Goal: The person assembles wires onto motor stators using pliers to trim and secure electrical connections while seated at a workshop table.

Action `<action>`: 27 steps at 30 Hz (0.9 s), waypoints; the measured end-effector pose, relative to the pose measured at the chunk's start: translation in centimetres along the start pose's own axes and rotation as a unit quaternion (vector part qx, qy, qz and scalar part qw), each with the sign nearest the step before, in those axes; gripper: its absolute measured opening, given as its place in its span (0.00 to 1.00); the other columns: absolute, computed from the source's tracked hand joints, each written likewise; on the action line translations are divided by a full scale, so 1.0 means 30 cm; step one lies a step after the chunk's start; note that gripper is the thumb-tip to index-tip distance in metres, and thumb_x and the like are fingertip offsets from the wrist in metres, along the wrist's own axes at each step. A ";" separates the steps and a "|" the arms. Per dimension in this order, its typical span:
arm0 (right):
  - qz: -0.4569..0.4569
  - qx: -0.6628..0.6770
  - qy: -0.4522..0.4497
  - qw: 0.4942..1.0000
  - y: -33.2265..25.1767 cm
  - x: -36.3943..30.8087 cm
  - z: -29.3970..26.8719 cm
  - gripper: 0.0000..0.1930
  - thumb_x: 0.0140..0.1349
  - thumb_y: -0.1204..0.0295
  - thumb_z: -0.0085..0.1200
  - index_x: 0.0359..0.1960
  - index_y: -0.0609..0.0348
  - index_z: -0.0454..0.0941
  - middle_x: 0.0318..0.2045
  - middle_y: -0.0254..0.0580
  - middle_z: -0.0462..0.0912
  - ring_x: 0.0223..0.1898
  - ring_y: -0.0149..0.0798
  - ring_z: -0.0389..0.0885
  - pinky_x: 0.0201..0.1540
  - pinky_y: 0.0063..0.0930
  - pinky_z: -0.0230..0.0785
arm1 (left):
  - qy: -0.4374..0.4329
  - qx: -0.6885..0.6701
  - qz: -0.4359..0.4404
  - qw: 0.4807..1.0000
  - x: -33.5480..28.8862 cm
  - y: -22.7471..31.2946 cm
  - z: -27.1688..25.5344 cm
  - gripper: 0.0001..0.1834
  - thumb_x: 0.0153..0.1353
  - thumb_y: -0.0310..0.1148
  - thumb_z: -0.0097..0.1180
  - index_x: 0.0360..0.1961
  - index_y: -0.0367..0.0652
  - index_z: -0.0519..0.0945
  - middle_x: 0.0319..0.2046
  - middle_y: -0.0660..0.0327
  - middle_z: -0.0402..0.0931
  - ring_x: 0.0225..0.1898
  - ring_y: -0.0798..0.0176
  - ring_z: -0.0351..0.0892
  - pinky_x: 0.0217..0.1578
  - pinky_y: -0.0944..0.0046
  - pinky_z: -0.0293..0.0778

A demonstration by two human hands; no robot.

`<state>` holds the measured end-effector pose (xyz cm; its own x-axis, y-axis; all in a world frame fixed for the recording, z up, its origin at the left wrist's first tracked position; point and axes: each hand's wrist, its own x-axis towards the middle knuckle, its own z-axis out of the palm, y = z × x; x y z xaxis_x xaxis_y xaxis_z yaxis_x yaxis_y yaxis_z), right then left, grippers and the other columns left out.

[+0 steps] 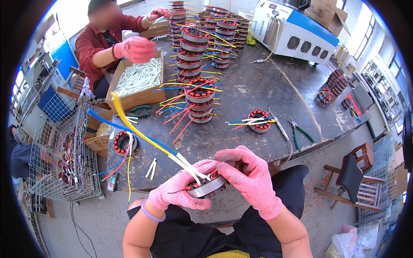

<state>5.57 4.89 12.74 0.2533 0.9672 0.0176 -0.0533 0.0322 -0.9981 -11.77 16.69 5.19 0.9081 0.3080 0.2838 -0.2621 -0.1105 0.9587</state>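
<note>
A motor stator (208, 188), a metal ring with red and black windings, is held tilted over my lap, just off the table's near edge. My left hand (178, 189), in a pink glove, is closed around its left side. At its upper right edge, the bent fingers of my gloved right hand (251, 174) grip the ring; what the fingertips pinch is hidden. White sleeves (185, 163) cover the lower parts of the lead wires. A yellow wire (140, 134) and a blue wire (115, 124) stretch from them toward the upper left. A thin dark wire end pokes out beside my left hand.
Stator stacks (200, 94) stand mid-table with wires sticking out. Single stators lie at left (125, 142) and right (259, 121), near a corded white tool (282, 129) and green-handled pliers (302, 134). A co-worker reaches over a box (137, 102) of white tubes. A wire basket (64, 172) stands left.
</note>
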 end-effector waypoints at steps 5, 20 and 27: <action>0.019 0.022 0.008 1.000 -0.006 -0.009 0.008 0.11 0.66 0.78 0.58 0.49 0.63 0.81 0.36 0.29 0.80 0.38 0.20 0.77 0.43 0.16 0.69 | -0.012 -0.048 -0.050 0.998 -0.017 0.014 0.003 0.48 0.46 0.36 0.75 0.69 0.41 0.65 0.59 0.57 0.69 0.59 0.59 0.70 0.60 0.59 0.67; 0.034 0.073 0.012 0.997 -0.023 -0.019 0.020 0.11 0.67 0.71 0.59 0.49 0.60 0.81 0.36 0.28 0.79 0.34 0.18 0.75 0.35 0.15 0.67 | -0.038 -0.138 -0.039 0.989 -0.023 0.014 0.022 0.29 0.68 0.37 0.56 0.67 0.43 0.65 0.55 0.52 0.76 0.31 0.60 0.79 0.20 0.69 0.69; 0.016 0.052 0.010 0.998 -0.025 -0.022 0.015 0.13 0.68 0.72 0.58 0.51 0.62 0.80 0.38 0.31 0.79 0.35 0.19 0.75 0.36 0.16 0.68 | -0.027 -0.277 -0.120 0.953 -0.034 0.062 0.029 0.50 0.47 0.27 0.66 0.73 0.38 0.59 0.62 0.62 0.70 0.60 0.68 0.68 0.63 0.64 0.62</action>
<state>5.00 4.35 13.52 0.2697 0.9628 -0.0155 -0.1611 0.0292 -0.9865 -12.89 15.34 6.67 0.9752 0.2107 0.0678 -0.1632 0.4773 0.8635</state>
